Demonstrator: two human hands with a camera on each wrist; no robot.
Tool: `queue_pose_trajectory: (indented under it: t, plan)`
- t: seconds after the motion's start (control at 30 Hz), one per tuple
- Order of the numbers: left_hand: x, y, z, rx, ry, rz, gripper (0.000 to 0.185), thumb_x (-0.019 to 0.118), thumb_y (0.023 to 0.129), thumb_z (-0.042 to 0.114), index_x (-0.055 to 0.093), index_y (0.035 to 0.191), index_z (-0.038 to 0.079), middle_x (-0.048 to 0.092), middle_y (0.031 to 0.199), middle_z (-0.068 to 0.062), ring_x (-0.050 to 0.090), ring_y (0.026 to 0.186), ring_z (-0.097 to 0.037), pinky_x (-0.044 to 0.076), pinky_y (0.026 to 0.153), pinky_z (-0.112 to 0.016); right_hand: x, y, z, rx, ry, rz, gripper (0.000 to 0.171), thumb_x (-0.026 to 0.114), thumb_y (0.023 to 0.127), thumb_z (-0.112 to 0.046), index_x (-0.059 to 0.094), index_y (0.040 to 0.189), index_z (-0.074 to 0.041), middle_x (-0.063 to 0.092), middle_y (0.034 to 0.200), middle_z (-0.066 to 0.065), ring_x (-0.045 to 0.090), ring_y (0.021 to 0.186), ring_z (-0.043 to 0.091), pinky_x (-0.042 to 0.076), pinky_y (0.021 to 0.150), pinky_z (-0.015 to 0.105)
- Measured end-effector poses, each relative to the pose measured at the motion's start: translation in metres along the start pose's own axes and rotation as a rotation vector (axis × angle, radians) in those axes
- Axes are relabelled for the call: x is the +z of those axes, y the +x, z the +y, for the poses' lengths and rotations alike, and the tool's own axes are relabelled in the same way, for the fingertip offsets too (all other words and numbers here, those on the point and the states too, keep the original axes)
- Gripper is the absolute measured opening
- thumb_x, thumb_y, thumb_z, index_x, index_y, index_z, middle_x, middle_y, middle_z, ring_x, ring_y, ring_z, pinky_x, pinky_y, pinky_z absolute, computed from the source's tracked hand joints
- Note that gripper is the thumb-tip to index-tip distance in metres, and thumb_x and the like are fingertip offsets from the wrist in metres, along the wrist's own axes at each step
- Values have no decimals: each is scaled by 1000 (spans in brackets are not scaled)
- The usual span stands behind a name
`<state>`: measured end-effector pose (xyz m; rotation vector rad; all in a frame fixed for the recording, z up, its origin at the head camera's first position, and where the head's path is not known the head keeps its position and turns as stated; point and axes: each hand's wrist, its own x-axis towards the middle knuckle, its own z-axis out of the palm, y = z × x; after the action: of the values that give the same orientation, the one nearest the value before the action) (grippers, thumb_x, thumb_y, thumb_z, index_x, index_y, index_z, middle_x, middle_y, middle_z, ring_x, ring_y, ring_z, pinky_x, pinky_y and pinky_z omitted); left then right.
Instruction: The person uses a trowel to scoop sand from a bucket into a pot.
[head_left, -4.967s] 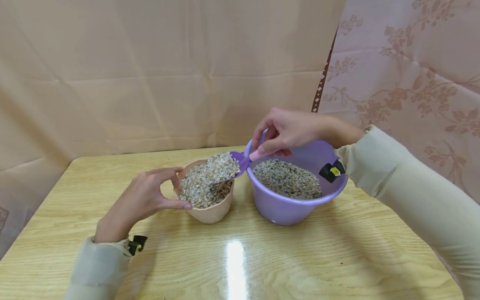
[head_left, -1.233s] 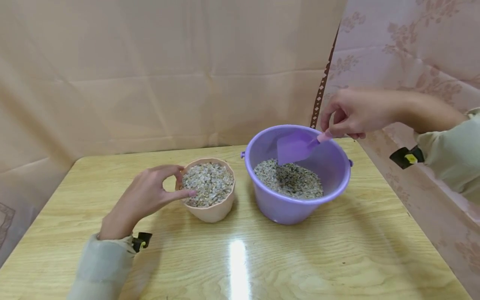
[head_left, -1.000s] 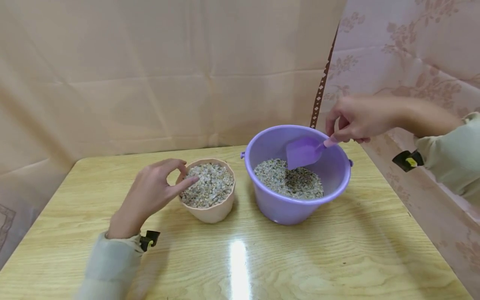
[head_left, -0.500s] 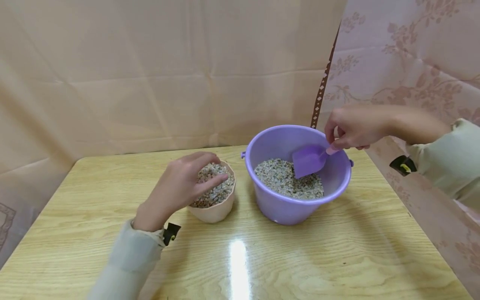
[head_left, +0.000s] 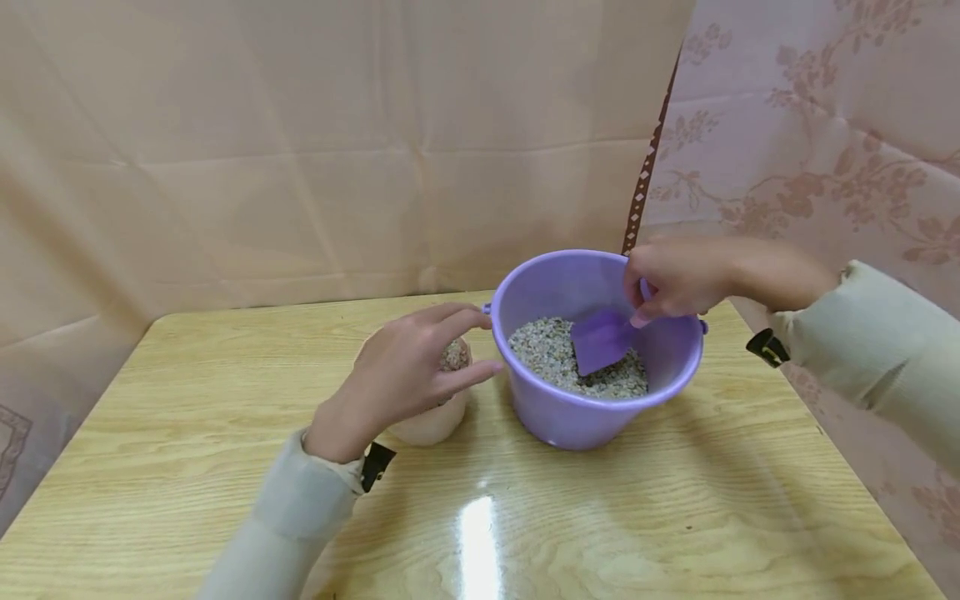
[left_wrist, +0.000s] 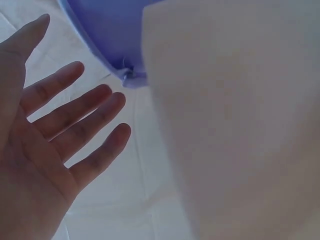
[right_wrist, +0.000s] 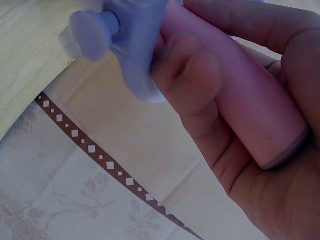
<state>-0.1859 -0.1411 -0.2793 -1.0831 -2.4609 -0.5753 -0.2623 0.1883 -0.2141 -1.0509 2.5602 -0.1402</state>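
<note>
My right hand (head_left: 678,275) grips the pink handle (right_wrist: 245,85) of a toy shovel, its fingers curled round it in the right wrist view. The shovel's purple blade (head_left: 600,342) dips into the bucket, low over the gravel (head_left: 543,350). That bucket (head_left: 585,425) is lilac and roughly part full. My left hand (head_left: 408,367) holds nothing; its fingers spread apart in the left wrist view, fingertips right at the bucket's left rim in the head view. Beneath and behind this hand stands a peach pot (head_left: 431,427) of gravel (head_left: 453,357), mostly hidden.
Pot and bucket stand side by side on a wood-grain table (head_left: 187,467). A beige cloth (head_left: 300,167) hangs behind, and a floral pink cloth (head_left: 817,167) hangs at the right. A blurred pale surface (left_wrist: 235,110) fills much of the left wrist view.
My left hand let go of the pot's rim and moved right across it to the bucket. The shovel emptied its gravel into the pot, returned to the bucket and sank lower there.
</note>
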Motion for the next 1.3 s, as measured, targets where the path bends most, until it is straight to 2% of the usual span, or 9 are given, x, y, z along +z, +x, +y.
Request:
queue_pose_trajectory:
  t: [0.1, 0.2, 0.43, 0.57, 0.73, 1.0, 1.3]
  plan:
    - [2, 3, 4, 13, 27, -8, 51, 74, 85, 51, 66, 124, 19, 67, 120, 2, 62, 70, -7, 46, 54, -26, 4, 3, -1, -23, 1, 20, 13, 81, 81, -19, 70, 75, -14, 66, 73, -2, 61, 63, 9, 52, 57, 25]
    - [5, 6, 6, 42, -4, -9, 54, 77, 83, 49, 66, 124, 16, 64, 124, -2, 58, 65, -5, 45, 56, -23, 8, 6, -1, -29, 20, 20, 13, 81, 81, -19, 71, 75, -14, 66, 73, -2, 61, 64, 10, 53, 58, 26]
    - [11, 13, 5, 115, -25, 29, 51, 84, 75, 48, 70, 106, 10, 67, 110, -4, 57, 77, -10, 48, 61, -24, 18, 10, 2, -34, 34, 55, 11, 82, 80, -17, 73, 77, -14, 67, 73, -2, 62, 64, 9, 53, 59, 25]
    - [12, 14, 4, 104, -41, 24, 51, 86, 72, 48, 69, 102, 10, 65, 105, -1, 54, 72, -10, 45, 59, -23, 21, 11, 3, -32, 49, 70, 11, 83, 78, -18, 73, 76, -14, 68, 72, -3, 62, 63, 9, 54, 59, 25]
    - [11, 15, 5, 75, -56, -3, 50, 86, 72, 48, 68, 101, 11, 64, 102, 1, 50, 66, -9, 42, 53, -22, 24, 11, 5, -26, 131, 38, 7, 82, 81, -16, 76, 80, -13, 70, 73, -2, 64, 63, 10, 54, 59, 25]
    - [10, 17, 5, 62, -74, -20, 49, 86, 72, 47, 67, 100, 12, 65, 104, 0, 51, 67, -9, 43, 56, -24, 29, 10, 9, -51, 150, 54, 4, 80, 82, -16, 78, 83, -13, 70, 73, -5, 64, 62, 7, 54, 59, 23]
    - [10, 16, 5, 62, -60, -19, 49, 86, 72, 48, 67, 100, 12, 64, 105, 0, 51, 64, -9, 42, 56, -23, 32, 11, 11, -64, 237, 48, 5, 80, 84, -17, 78, 83, -12, 71, 73, -1, 66, 60, 14, 54, 55, 25]
